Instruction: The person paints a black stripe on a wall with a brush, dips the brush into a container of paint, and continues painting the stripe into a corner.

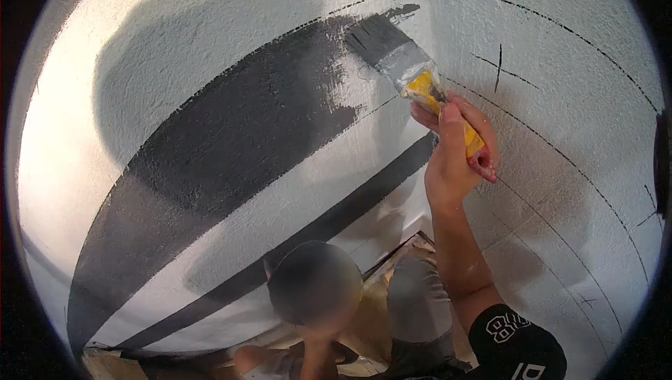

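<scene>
My right hand point(455, 145) is closed around the yellow handle of a wide paintbrush point(400, 54), pointing up and left. Its dark, paint-covered bristles touch the pale textured wall point(378, 124) at the ragged upper right edge of a broad dark grey painted band point(231, 124). Low in the view, my left hand point(318, 327) is under a round dark container point(315, 285), with a fingertip at its left rim. A blur hides the container's inside and part of the hand.
A narrower dark stripe point(350, 205) runs diagonally below the broad band. Black dashed curves and a drawn cross point(499, 68) mark the wall at right. Below are a grey trouser leg point(418, 303) and a brownish floor covering point(371, 324). Shadows fall across the wall.
</scene>
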{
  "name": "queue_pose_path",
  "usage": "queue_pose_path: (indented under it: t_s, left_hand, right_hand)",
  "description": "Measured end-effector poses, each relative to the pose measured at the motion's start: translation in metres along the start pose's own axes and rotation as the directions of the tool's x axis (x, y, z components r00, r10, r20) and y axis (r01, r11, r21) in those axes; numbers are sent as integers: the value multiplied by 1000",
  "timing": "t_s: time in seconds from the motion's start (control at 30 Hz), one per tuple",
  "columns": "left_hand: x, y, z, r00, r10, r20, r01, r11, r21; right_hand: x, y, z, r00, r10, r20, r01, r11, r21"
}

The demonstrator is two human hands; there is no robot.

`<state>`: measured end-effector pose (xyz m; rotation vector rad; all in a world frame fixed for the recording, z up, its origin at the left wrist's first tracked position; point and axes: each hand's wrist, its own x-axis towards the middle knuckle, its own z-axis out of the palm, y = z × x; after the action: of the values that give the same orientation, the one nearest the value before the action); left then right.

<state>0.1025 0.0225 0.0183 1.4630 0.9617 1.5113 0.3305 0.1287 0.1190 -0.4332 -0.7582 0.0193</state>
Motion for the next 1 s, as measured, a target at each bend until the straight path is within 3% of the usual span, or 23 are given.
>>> queue_pose_path:
  t_s: [0.13, 0.3, 0.37, 0.47, 0.5, 0.57, 0.63, 0.67, 0.73, 0.77, 0.87, 0.93, 1.0]
  left_hand:
    - [-2, 3, -2, 999, 37, -36, -34, 997, 69]
    - [0, 2, -3, 994, 110, -21, -107, 988, 110]
    - [4, 12, 6, 996, 65, -55, -67, 997, -37]
    - [-3, 4, -2, 998, 14, -61, -15, 1000, -23]
    - [-5, -3, -8, 998, 13, -60, -15, 1000, -22]
    - [-7, -13, -16, 992, 129, -13, -123, 970, 208]
    - [-8, -14, -15, 990, 142, -21, -136, 977, 164]
    - [-8, -13, -13, 987, 155, -31, -150, 982, 119]
    - [-8, -6, -8, 992, 92, -81, -89, 995, 44]
    - [-9, -4, -7, 992, 24, -125, -28, 999, -36]
    - [-7, -6, -12, 991, 73, -110, -64, 994, 85]
    - [-8, -4, -14, 991, 57, -123, -49, 997, 61]
    - [-9, -3, -15, 990, 33, -139, -28, 999, 37]
  right_hand:
    - [15, 12, -8, 996, -85, -16, 82, 988, -133]
    - [32, 19, -13, 986, -100, -131, 96, 995, -40]
    - [31, 21, -14, 982, -102, -157, 95, 994, -48]
    - [17, 22, -12, 990, -39, -134, 39, 999, 0]
    - [8, 19, -7, 997, -52, -48, 53, 999, 9]
    - [2, 11, -7, 997, -66, 35, 65, 998, 16]
    - [2, 4, -8, 940, -236, 246, 265, 960, -92]
    - [4, 3, -9, 941, -236, 243, 264, 960, -90]
    - [11, 4, -9, 998, -56, 33, 57, 997, -42]
    - [17, 8, -10, 998, -55, 33, 56, 998, -39]
    - [35, 17, -11, 990, -116, -80, 112, 992, -58]
    - [37, 17, -9, 970, -214, -111, 198, 970, -140]
    - [35, 17, -6, 969, -209, -128, 191, 971, -142]
